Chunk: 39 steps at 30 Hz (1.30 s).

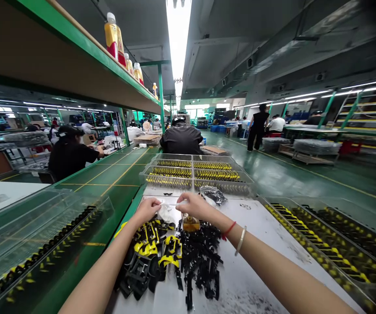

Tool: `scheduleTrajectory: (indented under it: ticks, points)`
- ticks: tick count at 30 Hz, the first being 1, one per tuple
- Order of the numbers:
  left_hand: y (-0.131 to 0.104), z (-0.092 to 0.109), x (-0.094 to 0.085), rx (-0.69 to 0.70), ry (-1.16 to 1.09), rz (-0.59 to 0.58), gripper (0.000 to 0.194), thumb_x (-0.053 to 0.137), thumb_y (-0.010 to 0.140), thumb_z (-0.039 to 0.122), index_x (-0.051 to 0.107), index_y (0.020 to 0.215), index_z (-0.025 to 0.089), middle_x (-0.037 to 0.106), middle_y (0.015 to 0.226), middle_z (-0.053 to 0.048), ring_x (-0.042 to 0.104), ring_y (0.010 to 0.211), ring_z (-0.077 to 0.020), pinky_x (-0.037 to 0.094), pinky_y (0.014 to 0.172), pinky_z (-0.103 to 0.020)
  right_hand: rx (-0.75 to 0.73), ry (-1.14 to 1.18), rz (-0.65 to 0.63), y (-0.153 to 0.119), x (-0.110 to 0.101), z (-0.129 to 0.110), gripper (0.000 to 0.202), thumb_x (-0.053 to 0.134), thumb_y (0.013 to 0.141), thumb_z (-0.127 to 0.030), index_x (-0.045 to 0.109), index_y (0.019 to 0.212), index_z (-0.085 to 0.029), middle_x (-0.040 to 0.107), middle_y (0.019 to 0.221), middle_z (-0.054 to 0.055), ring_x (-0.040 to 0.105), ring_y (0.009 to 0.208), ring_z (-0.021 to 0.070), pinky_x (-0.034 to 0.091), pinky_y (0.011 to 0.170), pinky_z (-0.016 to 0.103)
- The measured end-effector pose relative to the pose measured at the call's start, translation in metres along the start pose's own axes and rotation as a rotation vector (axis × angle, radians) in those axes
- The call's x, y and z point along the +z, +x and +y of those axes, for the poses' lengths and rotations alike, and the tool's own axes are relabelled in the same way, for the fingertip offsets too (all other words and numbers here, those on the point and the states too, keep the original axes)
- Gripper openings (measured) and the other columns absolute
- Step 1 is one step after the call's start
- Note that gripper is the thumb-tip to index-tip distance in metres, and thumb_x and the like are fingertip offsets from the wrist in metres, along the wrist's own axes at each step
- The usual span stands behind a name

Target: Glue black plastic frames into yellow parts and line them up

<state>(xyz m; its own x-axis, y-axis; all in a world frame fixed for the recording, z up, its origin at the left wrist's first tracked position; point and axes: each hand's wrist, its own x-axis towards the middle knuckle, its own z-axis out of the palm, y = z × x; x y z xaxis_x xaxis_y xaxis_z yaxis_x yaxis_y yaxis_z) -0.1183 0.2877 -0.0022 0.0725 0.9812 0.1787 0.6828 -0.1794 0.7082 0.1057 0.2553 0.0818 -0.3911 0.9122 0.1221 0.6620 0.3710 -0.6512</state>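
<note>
My left hand (148, 209) is closed in a pinch beside a crumpled white cloth or tissue (165, 213); what its fingertips grip is too small to make out. Across from it, my right hand (194, 206) also pinches, its fingertips near the cloth's other side and their contents unclear. A small clear container of amber liquid (191, 224) stands under my right hand. Below lie a heap of yellow and black plastic parts (147, 240) on the left and a pile of small black plastic parts (203, 250) on the right. A white work surface (240, 261) carries them.
Clear divided trays with rows of yellow-black parts stand ahead (193, 174), at left (49, 248) and at right (328, 244). A plastic bag of black pieces (212, 195) lies beyond my right hand. Overhead at left runs a green-edged shelf (86, 39) with bottles. Several people sit or stand farther off.
</note>
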Motion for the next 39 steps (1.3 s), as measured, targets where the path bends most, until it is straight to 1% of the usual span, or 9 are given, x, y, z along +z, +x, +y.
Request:
scheduleTrajectory:
  ticks: [5, 9, 14, 20, 25, 28, 30, 35, 39]
  points:
    - [-0.009, 0.000, -0.008, 0.066, -0.070, 0.040, 0.024, 0.056, 0.082, 0.035, 0.065, 0.074, 0.014, 0.063, 0.067, 0.000, 0.058, 0.066, -0.0152, 0.045, 0.063, -0.027, -0.049, -0.118, 0.028, 0.021, 0.029, -0.004, 0.024, 0.065, 0.069, -0.028, 0.069, 0.089, -0.015, 0.069, 0.079, 0.008, 0.062, 0.079, 0.0227, 0.040, 0.066, 0.028]
    - [-0.015, 0.007, -0.010, 0.112, -0.072, 0.071, 0.031, 0.050, 0.080, 0.041, 0.067, 0.074, 0.017, 0.062, 0.062, 0.000, 0.057, 0.063, -0.0174, 0.043, 0.060, -0.026, -0.056, -0.141, 0.068, 0.024, 0.038, -0.003, 0.029, 0.061, 0.075, -0.034, 0.068, 0.096, -0.016, 0.070, 0.088, 0.009, 0.061, 0.087, 0.0233, 0.041, 0.072, 0.028]
    - [-0.022, 0.015, -0.007, 0.192, 0.017, 0.065, 0.030, 0.041, 0.086, 0.035, 0.066, 0.095, 0.022, 0.062, 0.064, 0.002, 0.057, 0.060, -0.0164, 0.041, 0.060, -0.025, -0.046, -0.078, 0.057, 0.014, 0.033, 0.000, 0.029, 0.060, 0.078, -0.037, 0.068, 0.097, -0.016, 0.070, 0.077, 0.005, 0.062, 0.078, 0.0180, 0.042, 0.068, 0.024]
    - [-0.025, 0.024, -0.007, 0.354, 0.210, 0.066, 0.023, 0.048, 0.085, 0.029, 0.070, 0.092, 0.026, 0.065, 0.091, -0.004, 0.059, 0.089, -0.0214, 0.041, 0.081, -0.029, -0.045, 0.018, 0.041, -0.004, 0.026, 0.002, 0.025, 0.058, 0.079, -0.033, 0.069, 0.095, -0.017, 0.069, 0.069, 0.001, 0.062, 0.069, 0.0144, 0.042, 0.064, 0.022]
    - [-0.028, 0.033, -0.012, 0.408, 0.360, 0.116, 0.025, 0.047, 0.087, 0.029, 0.071, 0.093, 0.026, 0.061, 0.089, -0.006, 0.055, 0.087, -0.0225, 0.040, 0.079, -0.031, -0.054, 0.062, 0.068, -0.015, 0.022, 0.002, 0.027, 0.057, 0.081, -0.034, 0.068, 0.097, -0.016, 0.068, 0.072, 0.001, 0.062, 0.073, 0.0150, 0.042, 0.067, 0.023]
    - [-0.032, 0.041, -0.012, 0.416, 0.433, 0.140, 0.023, 0.049, 0.086, 0.025, 0.071, 0.091, 0.026, 0.061, 0.088, -0.006, 0.055, 0.086, -0.0228, 0.039, 0.078, -0.032, -0.072, 0.051, 0.120, -0.025, 0.021, 0.003, 0.027, 0.058, 0.080, -0.034, 0.067, 0.099, -0.017, 0.068, 0.086, 0.005, 0.061, 0.085, 0.0176, 0.041, 0.073, 0.025]
    - [-0.034, 0.047, -0.011, 0.412, 0.470, 0.150, 0.021, 0.050, 0.085, 0.023, 0.071, 0.088, 0.026, 0.062, 0.088, -0.006, 0.055, 0.087, -0.0232, 0.039, 0.078, -0.033, -0.088, 0.041, 0.143, -0.033, 0.022, 0.004, 0.026, 0.058, 0.081, -0.034, 0.066, 0.099, -0.017, 0.068, 0.091, 0.006, 0.060, 0.087, 0.0178, 0.040, 0.074, 0.025]
    - [-0.037, 0.054, -0.012, 0.370, 0.519, 0.151, 0.020, 0.050, 0.083, 0.022, 0.070, 0.085, 0.025, 0.063, 0.093, -0.005, 0.055, 0.093, -0.0246, 0.037, 0.080, -0.034, -0.118, 0.032, 0.175, -0.054, 0.020, 0.006, 0.023, 0.057, 0.082, -0.031, 0.064, 0.100, -0.018, 0.066, 0.082, 0.004, 0.058, 0.075, 0.0156, 0.038, 0.070, 0.026]
    - [-0.039, 0.048, -0.021, 0.286, 0.512, 0.141, 0.021, 0.047, 0.084, 0.024, 0.068, 0.086, 0.023, 0.063, 0.097, -0.007, 0.055, 0.098, -0.0270, 0.038, 0.083, -0.036, -0.134, 0.055, 0.190, -0.078, 0.004, 0.012, 0.022, 0.056, 0.082, -0.032, 0.063, 0.099, -0.020, 0.066, 0.085, 0.003, 0.058, 0.076, 0.0156, 0.039, 0.070, 0.026]
